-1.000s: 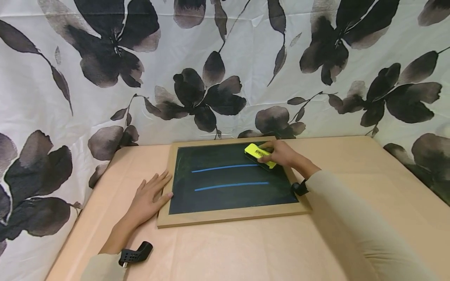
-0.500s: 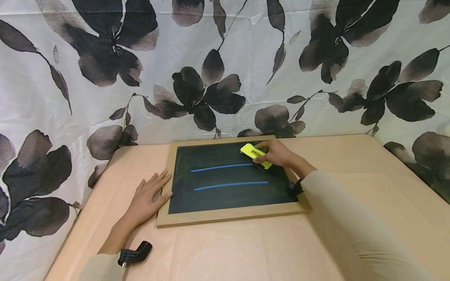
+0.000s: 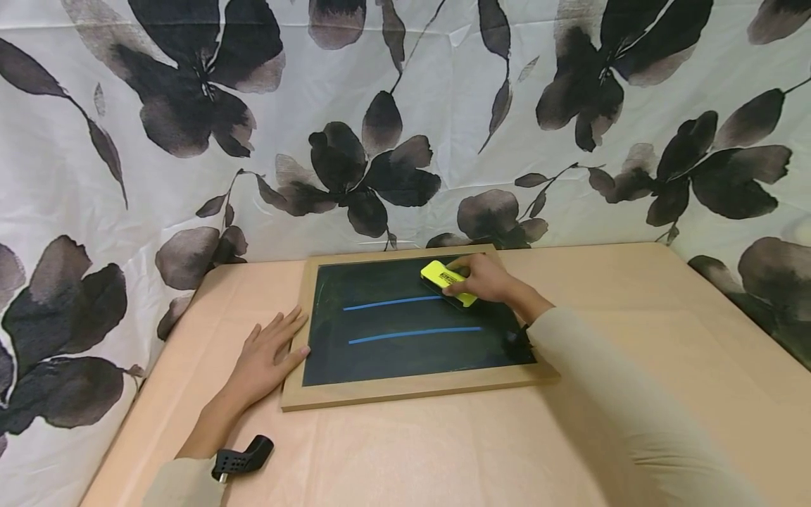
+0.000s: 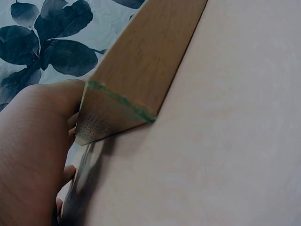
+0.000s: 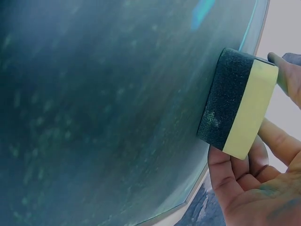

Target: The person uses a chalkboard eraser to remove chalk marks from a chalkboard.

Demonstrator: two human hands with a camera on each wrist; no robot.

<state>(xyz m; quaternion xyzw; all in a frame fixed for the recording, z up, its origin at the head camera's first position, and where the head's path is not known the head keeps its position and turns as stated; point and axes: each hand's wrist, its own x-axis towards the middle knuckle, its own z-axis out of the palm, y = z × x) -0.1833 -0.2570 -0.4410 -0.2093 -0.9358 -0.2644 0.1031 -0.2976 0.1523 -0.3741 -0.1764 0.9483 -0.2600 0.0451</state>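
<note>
A wood-framed chalkboard (image 3: 393, 366) lies on the table with two blue lines drawn across it. My right hand (image 3: 486, 277) grips a yellow board eraser (image 3: 448, 282), whose dark felt side is against the board at the right end of the upper line (image 3: 389, 303). In the right wrist view the eraser (image 5: 237, 103) shows its black felt and yellow back, thumb on one side and fingers on the other. My left hand (image 3: 265, 359) rests with fingers extended at the left edge of the frame; the left wrist view shows the frame's corner (image 4: 127, 80) beside it.
The lower blue line (image 3: 415, 335) runs below the upper one. A peach-coloured cloth (image 3: 405, 451) covers the table. Behind it hangs a white curtain (image 3: 456, 84) with dark flowers. Black wrist devices (image 3: 243, 459) sit on the arms.
My right hand has slid the eraser left along the upper blue line, and that line's right end now shows shorter. The left hand has stayed at the frame.
</note>
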